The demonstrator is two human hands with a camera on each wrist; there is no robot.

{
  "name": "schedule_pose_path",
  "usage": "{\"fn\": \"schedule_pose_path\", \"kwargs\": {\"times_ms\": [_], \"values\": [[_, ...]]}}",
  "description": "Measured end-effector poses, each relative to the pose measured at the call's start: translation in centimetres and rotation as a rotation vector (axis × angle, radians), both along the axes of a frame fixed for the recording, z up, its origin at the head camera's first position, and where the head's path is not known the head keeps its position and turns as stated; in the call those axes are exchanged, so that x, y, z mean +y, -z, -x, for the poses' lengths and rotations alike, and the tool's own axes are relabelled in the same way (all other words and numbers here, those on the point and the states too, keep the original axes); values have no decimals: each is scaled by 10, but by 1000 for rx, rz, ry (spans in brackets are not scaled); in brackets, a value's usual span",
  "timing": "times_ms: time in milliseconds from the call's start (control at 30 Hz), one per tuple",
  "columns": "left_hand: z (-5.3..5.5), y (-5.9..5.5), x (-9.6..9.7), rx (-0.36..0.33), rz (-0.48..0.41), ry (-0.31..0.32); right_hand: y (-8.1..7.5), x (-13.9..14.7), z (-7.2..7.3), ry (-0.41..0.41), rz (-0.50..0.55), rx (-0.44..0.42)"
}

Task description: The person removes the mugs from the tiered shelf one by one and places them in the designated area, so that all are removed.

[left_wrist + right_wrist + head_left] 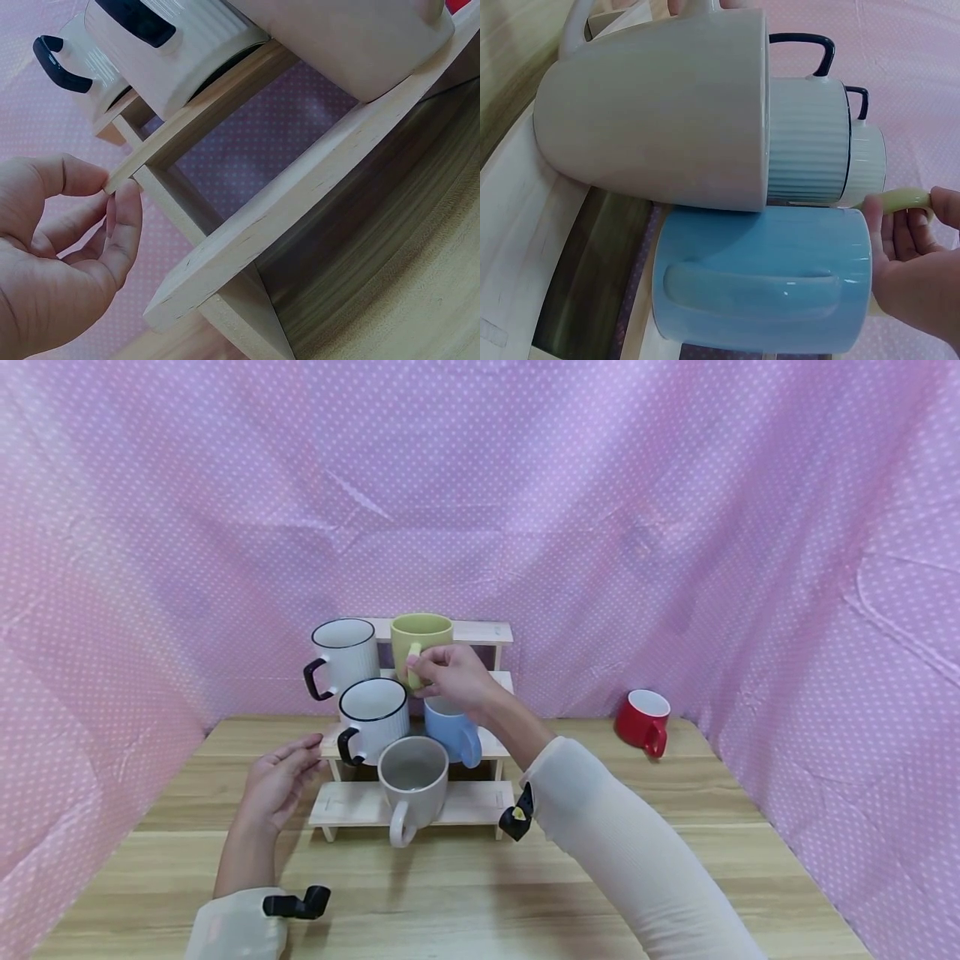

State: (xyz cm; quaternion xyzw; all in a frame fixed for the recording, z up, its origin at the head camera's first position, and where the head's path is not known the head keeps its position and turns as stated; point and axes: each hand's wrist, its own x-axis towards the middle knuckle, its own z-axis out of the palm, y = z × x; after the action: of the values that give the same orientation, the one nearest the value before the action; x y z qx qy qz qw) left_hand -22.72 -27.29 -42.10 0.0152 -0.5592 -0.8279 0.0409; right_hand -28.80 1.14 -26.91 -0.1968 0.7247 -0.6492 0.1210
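My right hand (461, 681) pinches the handle of a yellow-green mug (402, 647) at the top tier of a stepped wooden rack (476, 803). The right wrist view shows thumb and fingers around that handle (900, 199); the mug's body is mostly hidden there. With thumb and fingertips, my left hand (71, 255) pinches the left end of the rack's middle shelf (161, 142). Beside the yellow-green mug stands a white mug with black rim and handle (358, 656). A matching white mug (386, 731) and a light blue mug (444, 731) occupy the middle tier, under my right hand.
A grey-beige mug (416, 797) stands on the lowest shelf, its handle toward the front. Apart from the rack, a red mug (632, 724) with a white inside sits at the back right of the wooden table (420, 910). Pink dotted cloth (600, 527) hangs behind and at both sides.
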Motion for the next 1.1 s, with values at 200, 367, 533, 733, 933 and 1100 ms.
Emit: {"fn": "schedule_pose_path", "kwargs": {"times_ms": [200, 367, 533, 733, 933, 1100], "values": [[0, -1, 0, -6, 8, 1, 2, -1, -1, 4, 70, -32], [0, 0, 0, -9, 8, 3, 2, -1, -2, 39, 106, -40], [0, 0, 0, -8, 4, 1, 4, -2, -2, 86, 146, -53], [-1, -1, -1, -5, -4, 0, 4, -3, -4, 141, 202, -41], [0, 0, 0, -8, -24, 0, 5, -3, -5, 177, 285, -42], [0, 0, 0, -14, -19, -2, 6, 1, -3, 189, 337, -30]]}}
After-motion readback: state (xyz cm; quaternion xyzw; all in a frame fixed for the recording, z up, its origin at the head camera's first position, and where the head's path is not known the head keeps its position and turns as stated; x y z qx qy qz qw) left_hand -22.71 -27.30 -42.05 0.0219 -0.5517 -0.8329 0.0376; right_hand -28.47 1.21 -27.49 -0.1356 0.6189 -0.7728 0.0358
